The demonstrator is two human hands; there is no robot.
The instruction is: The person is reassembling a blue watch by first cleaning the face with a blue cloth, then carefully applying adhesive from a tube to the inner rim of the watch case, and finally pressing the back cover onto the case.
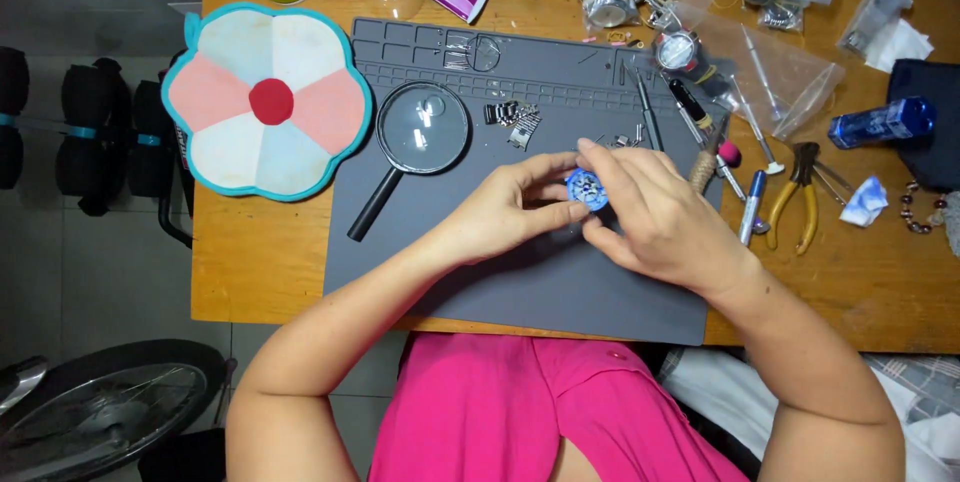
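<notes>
Where hands meet: grey mat (520,282), wooden table (260,252)

Small round blue watch case (587,188), held between both my hands above the grey work mat (520,282), roughly mid-mat, right of the magnifier. My left hand (510,210) pinches its left edge with thumb and fingertips; my right hand (655,214) covers its right side, fingers curled over the top and thumb below. The blue face points up at me, lighter markings visible on it, detail too small to read. Only the centre shows; the rest is hidden by fingers. No strap visible on it.
</notes>
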